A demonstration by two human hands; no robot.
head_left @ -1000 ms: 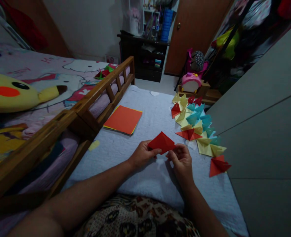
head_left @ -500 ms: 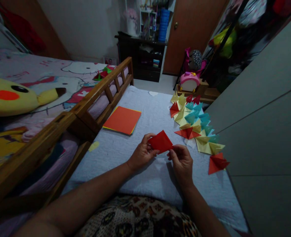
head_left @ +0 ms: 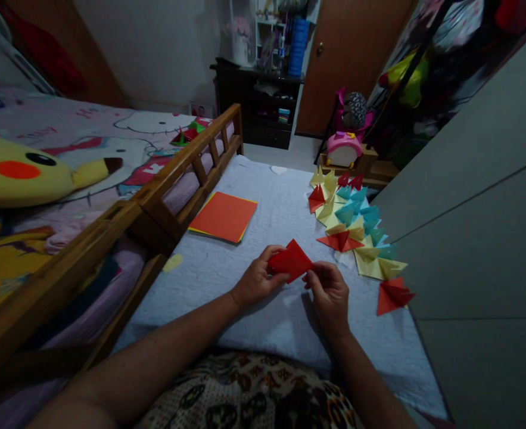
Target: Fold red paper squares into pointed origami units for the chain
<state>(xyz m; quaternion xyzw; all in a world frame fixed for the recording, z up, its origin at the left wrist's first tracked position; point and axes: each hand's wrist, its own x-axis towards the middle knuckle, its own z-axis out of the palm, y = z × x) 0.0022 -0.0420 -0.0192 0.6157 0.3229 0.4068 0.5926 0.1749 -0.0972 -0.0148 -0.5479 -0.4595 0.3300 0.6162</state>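
Note:
A small folded red paper [head_left: 292, 261] is held up between both hands, above the pale blue bed sheet [head_left: 263, 330]. My left hand [head_left: 259, 279] grips its left part, thumb in front and fingers behind. With thumb and forefinger, my right hand [head_left: 329, 293] pinches its right corner. To the right lie several folded paper figures in yellow, teal and red; the closest is a red folded figure [head_left: 393, 295]. A stack of square paper [head_left: 224, 215] with an orange-red sheet on top lies at the left, beyond my left hand.
A wooden bed rail [head_left: 180, 161] runs along the left, with a yellow plush toy [head_left: 34, 173] on the bed behind it. A pale cabinet [head_left: 481, 238] borders the right side. At the back stand a dark shelf [head_left: 254, 107] and a pink toy case [head_left: 344, 149].
My left fingers have shifted a little on the red paper, with the thumb further along its lower edge. The right hand keeps its pinch, and the view has moved slightly.

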